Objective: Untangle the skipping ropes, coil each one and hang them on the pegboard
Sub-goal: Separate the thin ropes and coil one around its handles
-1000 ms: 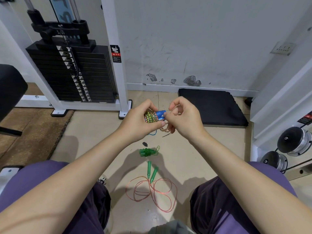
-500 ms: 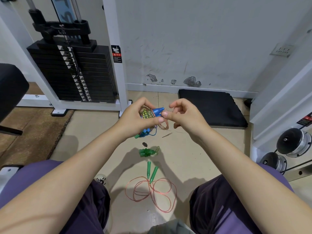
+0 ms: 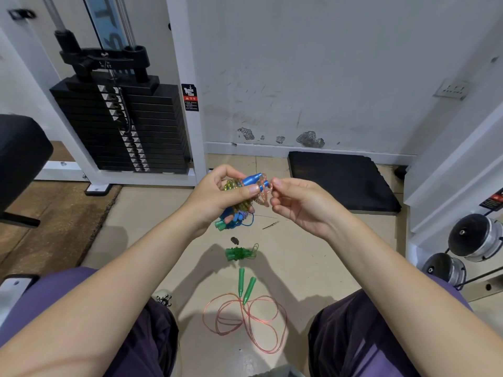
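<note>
Lowered, left hand (image 3: 217, 197) grips rope bundle (image 3: 239, 197).

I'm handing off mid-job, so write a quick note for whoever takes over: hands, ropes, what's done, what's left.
Left hand: gripping a tangled bundle of ropes with blue handles.
Right hand: pinching a pink cord that loops out of the bundle.
Floor: a loose pink rope with two green handles, uncoiled, between the knees; a small green bundle beyond it.
Done: one rope looks freed from the tangle.
Left: finish untangling, coil each, hang them. No pegboard is in view.
</note>
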{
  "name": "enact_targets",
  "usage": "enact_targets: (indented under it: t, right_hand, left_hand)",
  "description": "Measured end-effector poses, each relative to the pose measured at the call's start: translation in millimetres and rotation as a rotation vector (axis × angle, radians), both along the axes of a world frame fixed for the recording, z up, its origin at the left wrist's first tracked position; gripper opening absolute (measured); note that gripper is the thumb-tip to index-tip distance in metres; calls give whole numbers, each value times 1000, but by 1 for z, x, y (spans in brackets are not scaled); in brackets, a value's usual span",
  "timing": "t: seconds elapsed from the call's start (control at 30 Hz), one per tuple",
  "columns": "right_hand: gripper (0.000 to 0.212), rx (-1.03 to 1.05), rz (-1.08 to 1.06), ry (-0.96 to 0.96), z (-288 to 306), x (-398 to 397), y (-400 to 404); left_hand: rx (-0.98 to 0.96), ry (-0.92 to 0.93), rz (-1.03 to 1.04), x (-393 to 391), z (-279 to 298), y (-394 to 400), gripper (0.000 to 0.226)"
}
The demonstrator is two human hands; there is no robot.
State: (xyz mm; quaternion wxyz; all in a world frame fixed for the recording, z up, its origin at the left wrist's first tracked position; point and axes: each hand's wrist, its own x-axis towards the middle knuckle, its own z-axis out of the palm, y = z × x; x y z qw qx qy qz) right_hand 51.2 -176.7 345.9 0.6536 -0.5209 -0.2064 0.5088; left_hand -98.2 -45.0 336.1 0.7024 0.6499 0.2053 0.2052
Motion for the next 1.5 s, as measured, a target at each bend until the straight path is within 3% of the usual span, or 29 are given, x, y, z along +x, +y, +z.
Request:
enact_targets:
  t: [0.13,0.23,0.4,0.57,0.73,0.83,0.93,1.03,1.17,1.27,1.43,1.5]
  right_hand:
    - [11,-15,-197,-82,2,13,-2]
    - [14,-43,-314,-301,2,27,-5]
    - [17,-154,-362,-627,-4,36,-8]
    - [22,-211,-343,-784,-7,39,-11]
    - [22,-293,-282,-915,1,47,1]
    - [24,-313,-281,-853,-8,61,21]
    - [19,-322,-294,-680,-50,71,40]
    - [14,-403,-279,-472,-127,74,52]
    - [12,-527,-266,-278,-235,79,61]
    - [17,-579,-266,-206,-286,86,75]
    - [8,-457,-310,-76,-314,109,111]
    - [30,-376,-306,-6,-321,116,114]
  left_hand:
    - [48,46,16,-2,0,4,51]
    - [110,117,37,-3,-3,9,47]
    - [128,165,-60,-7,-4,10,39]
    - [130,226,-64,-17,-8,23,50]
    - [107,356,-45,-11,-21,46,35]
    - [133,364,60,11,-38,58,25]
    - [145,369,248,32,-85,67,30]
    - [121,469,367,41,-154,66,34]
    - [32,576,395,47,-253,67,17]
    - [151,688,313,56,-306,80,26]
    - [84,639,334,87,-345,111,43]
    - [44,567,331,88,-353,121,61]
